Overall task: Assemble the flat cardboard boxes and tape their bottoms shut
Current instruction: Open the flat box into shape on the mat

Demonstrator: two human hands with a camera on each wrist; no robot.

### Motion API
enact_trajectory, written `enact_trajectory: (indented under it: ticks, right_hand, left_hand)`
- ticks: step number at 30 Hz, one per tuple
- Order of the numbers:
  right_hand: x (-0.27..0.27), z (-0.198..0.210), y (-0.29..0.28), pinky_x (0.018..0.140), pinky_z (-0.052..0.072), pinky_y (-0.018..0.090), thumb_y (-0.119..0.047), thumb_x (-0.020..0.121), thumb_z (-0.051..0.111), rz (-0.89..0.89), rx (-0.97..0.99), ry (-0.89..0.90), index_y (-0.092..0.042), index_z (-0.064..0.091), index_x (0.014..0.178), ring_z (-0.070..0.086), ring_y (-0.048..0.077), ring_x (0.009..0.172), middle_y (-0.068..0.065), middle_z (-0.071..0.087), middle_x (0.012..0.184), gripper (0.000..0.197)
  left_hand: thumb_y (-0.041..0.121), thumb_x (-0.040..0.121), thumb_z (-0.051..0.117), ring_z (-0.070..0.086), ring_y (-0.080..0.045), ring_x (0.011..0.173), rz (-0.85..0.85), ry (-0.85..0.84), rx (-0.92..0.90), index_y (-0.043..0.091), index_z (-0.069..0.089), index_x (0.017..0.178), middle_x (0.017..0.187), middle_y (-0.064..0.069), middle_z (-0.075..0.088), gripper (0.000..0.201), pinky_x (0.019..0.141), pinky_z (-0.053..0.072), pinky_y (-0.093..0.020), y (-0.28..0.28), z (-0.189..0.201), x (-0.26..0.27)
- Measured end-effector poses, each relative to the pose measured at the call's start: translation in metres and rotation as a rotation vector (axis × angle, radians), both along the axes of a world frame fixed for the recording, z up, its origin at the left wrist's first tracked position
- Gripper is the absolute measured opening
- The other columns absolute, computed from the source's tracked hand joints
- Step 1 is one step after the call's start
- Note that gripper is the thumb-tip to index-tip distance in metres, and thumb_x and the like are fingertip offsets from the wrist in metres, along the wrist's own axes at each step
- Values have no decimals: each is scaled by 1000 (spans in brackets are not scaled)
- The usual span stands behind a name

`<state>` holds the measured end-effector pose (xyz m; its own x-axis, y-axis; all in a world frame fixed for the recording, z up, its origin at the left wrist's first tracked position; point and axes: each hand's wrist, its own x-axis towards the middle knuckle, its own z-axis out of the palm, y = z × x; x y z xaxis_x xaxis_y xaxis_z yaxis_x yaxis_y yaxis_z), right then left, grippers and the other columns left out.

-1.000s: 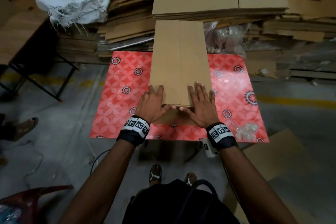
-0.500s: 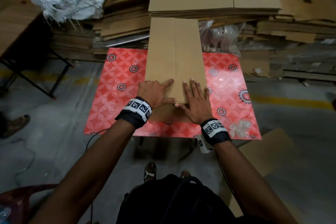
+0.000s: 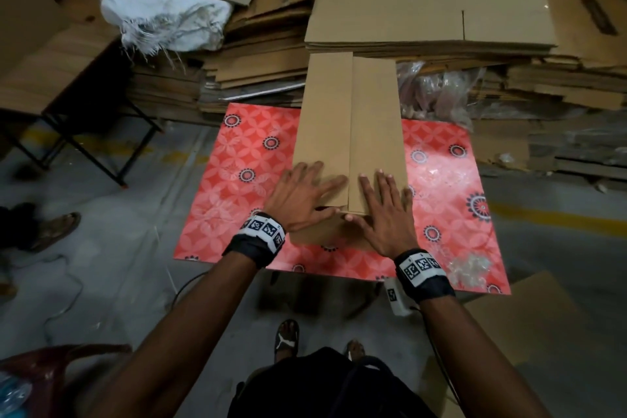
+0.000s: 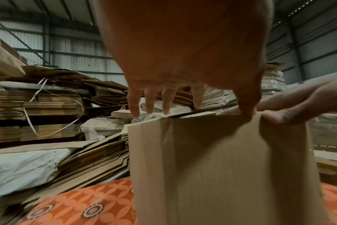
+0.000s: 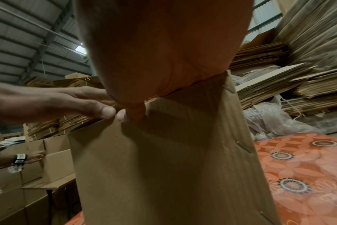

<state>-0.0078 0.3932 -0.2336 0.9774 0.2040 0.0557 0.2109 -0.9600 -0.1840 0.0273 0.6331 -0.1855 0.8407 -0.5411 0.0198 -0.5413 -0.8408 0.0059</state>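
While both hands press flat on its closed bottom flaps, the cardboard box [image 3: 349,132] stands on the red patterned table [image 3: 237,200].

The left hand [image 3: 302,200] lies with fingers spread and straight on the left flap [image 3: 322,119], and the right hand [image 3: 385,214] lies the same way on the right flap [image 3: 376,132]; the thumbs nearly meet at the near end of the seam. Beyond the table sit stacks of flat cardboard [image 3: 431,0] and a white sack [image 3: 166,20].
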Motion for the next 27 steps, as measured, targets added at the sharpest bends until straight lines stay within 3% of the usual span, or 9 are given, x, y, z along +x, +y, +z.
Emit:
enact_trajectory:
  ticks: [3,5,10,15,17,19,22,24,27]
  right_hand:
    - [0,0,-1,124,3,62,-79,95,25,-1,-4,5,-35,-1,164,-2,30,158,8,-1,172,85]
    - [-1,0,-2,124,4,61,-79,94,25,-6,7,2,-36,-1,164,-2,30,159,7,-1,172,86]
    - [0,0,-2,123,6,62,-80,94,23,-13,-2,-5,-37,0,164,0,31,158,9,0,172,85]
    - [-4,5,1,123,5,64,-78,96,19,9,-23,5,-51,-2,159,-1,35,158,12,-1,172,72]
    - [-5,8,2,123,4,64,-77,97,19,14,-22,9,-56,-3,157,-2,36,158,13,-3,172,68]
    - [-5,9,3,123,4,64,-76,97,18,13,-24,12,-57,-4,157,-3,36,158,13,-5,171,66]
    - [-5,8,3,122,4,65,-76,97,17,6,-29,14,-57,-4,156,-5,36,158,13,-6,171,66]
    - [-6,8,4,122,5,66,-76,97,17,3,-38,15,-57,-4,156,-5,36,158,13,-6,171,66]
    - [-6,8,5,122,5,66,-76,97,18,1,-46,8,-57,-4,156,-4,37,158,13,-5,171,66]
  left_hand:
    - [66,102,32,47,-35,129,-45,-69,-79,50,21,156,156,-10,40,58,81,57,-49,3,-1,-3]
    - [58,105,39,50,-29,125,-41,-87,-277,44,23,158,151,-8,45,57,71,59,-44,9,6,-6]
    - [14,105,56,55,-10,111,168,-220,-943,22,34,157,140,-7,50,58,79,61,-40,27,4,-32]
    - [-1,93,60,53,-22,113,580,-395,-1263,22,38,154,138,-6,40,68,79,61,-38,47,-13,-42]
    - [2,88,63,46,-27,123,740,-437,-1217,28,47,145,136,-5,33,65,86,60,-43,55,-23,-38]
    - [6,85,61,36,-32,129,857,-422,-1009,26,59,132,137,-10,32,50,90,56,-51,59,-35,-36]
    - [11,87,52,37,-36,123,783,-357,-814,20,67,115,127,-12,46,34,97,43,-62,57,-48,-39]
    - [20,88,49,44,-35,119,736,-292,-715,17,67,116,119,-13,53,33,104,35,-67,49,-48,-40]
    - [52,98,38,47,-33,126,709,-65,-582,16,57,132,129,-13,55,53,113,26,-66,36,-53,-40]
